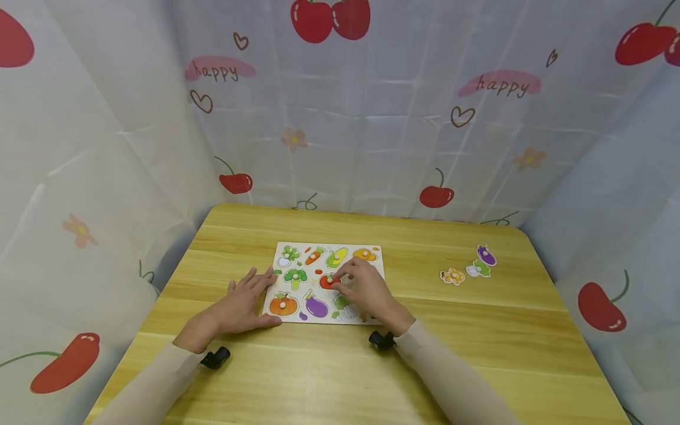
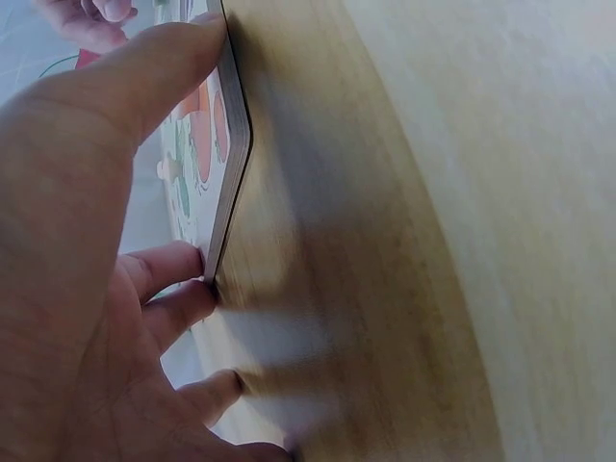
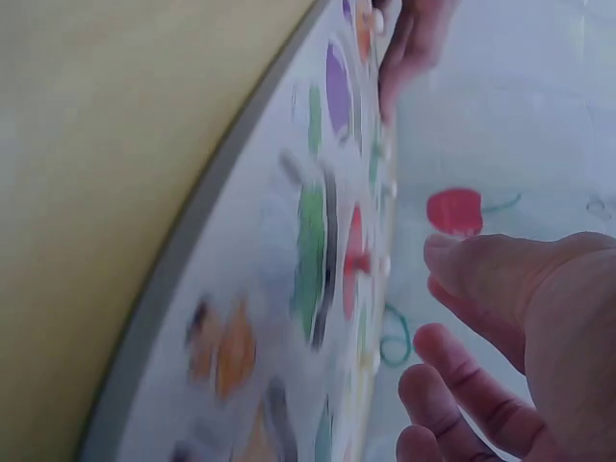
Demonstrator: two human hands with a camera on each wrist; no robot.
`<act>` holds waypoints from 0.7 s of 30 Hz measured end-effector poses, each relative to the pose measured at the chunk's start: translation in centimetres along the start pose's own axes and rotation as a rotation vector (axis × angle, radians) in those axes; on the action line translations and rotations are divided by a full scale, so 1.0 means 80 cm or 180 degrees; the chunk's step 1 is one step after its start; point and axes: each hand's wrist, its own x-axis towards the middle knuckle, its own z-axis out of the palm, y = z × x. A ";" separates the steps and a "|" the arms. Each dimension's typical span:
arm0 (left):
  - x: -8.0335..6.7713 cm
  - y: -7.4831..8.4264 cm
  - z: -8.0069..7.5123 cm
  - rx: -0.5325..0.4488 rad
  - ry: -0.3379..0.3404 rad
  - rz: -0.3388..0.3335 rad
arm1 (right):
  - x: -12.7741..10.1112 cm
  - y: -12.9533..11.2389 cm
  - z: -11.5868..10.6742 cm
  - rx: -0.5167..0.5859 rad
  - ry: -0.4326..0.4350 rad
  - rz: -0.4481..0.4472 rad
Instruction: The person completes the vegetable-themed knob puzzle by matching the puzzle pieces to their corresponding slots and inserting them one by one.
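A white puzzle board (image 1: 329,244) with vegetable pieces lies mid-table. My left hand (image 1: 247,301) lies flat with straight fingers against the board's left edge; in the left wrist view the thumb (image 2: 144,87) and fingertips touch the board's grey rim (image 2: 231,173). My right hand (image 1: 366,289) hovers over the board, its fingertips at the red tomato piece (image 1: 326,283). In the blurred right wrist view the right hand (image 3: 520,327) is loosely curled and holds nothing, a little apart from the tomato piece (image 3: 354,260) and its knob.
Three loose pieces lie on the table to the right: a purple eggplant (image 1: 486,255), a white-and-green piece (image 1: 478,270) and an orange-yellow one (image 1: 453,275). A cherry-print curtain (image 1: 372,118) closes in the wooden table (image 1: 478,354) on three sides.
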 end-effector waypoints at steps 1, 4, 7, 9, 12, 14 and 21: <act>0.000 0.000 0.000 -0.0006 -0.0004 -0.0001 | -0.001 0.006 -0.005 -0.0042 0.0037 0.0025; -0.001 0.000 0.000 -0.0032 -0.0023 -0.0006 | -0.004 0.023 -0.023 -0.0095 0.0129 0.0118; -0.001 -0.001 0.000 -0.0049 -0.0025 -0.0009 | -0.008 0.042 -0.042 -0.0137 0.0215 0.0256; -0.001 -0.001 0.001 -0.0048 -0.0011 -0.0008 | -0.012 0.057 -0.055 -0.0149 0.0294 0.0335; -0.002 -0.001 0.002 -0.0037 0.0013 0.0000 | -0.017 0.083 -0.074 -0.0210 0.0457 0.0392; -0.001 -0.002 0.002 -0.0035 0.0021 -0.0001 | -0.020 0.101 -0.087 -0.0247 0.0549 0.0421; 0.000 -0.002 0.003 -0.0027 0.0002 -0.0023 | -0.037 0.159 -0.137 -0.0206 0.0704 0.0659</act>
